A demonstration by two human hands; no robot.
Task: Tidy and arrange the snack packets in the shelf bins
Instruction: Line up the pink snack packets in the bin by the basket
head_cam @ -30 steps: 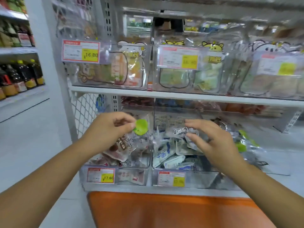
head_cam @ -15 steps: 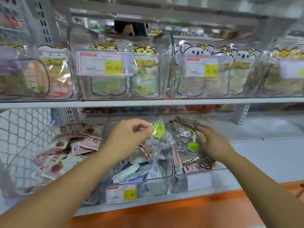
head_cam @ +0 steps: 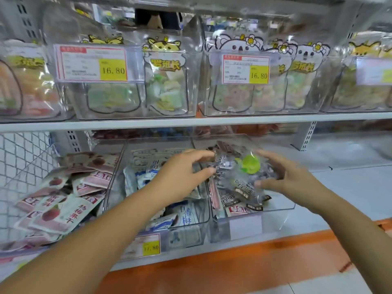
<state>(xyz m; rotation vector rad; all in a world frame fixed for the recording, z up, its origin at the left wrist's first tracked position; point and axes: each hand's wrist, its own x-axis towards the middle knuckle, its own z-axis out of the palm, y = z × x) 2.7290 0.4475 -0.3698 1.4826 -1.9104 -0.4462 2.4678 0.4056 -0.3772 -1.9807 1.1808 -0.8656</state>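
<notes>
R hand (head_cam: 290, 177) cupped round a clear pkt (head_cam: 244, 181) w/ a green disc (head_cam: 251, 164) on it: fingers (head_cam: 268, 159) spread over the top, thumb curled under the near edge, so the pkt was gripped between them. L hand (head_cam: 182, 175) reached in from the other side, thumb & forefinger well apart, tips at the pkt's left edge; too blurred to tell if they touched it. Rest of L hand's fingers loosely curved, holding nothing.

Pkt sat raised over the right bin (head_cam: 277, 211), a clear plastic one on the lower shelf, above a heap of dark-lettered pkts (head_cam: 233, 201) inside. Just left of it, touching side to side, the middle bin (head_cam: 201, 228) held white-and-blue pkts (head_cam: 186, 217), w/ a yellow price tag (head_cam: 151, 247) reading 17.80 on its front. Further left, pink pkts (head_cam: 63, 198) w/ red fruit pics lay jumbled & overlapping, beside a white wire mesh panel (head_cam: 21, 162).

Upper shelf (head_cam: 191, 122) carried a row of tall clear bins w/ animal-topped pouches (head_cam: 165, 81) standing upright; two tags (head_cam: 93, 63) there read 16.80. An orange strip (head_cam: 212, 270) ran below the lower shelf's front edge. Grey slotted upright (head_cam: 307, 134) at right, pale floor beyond
</notes>
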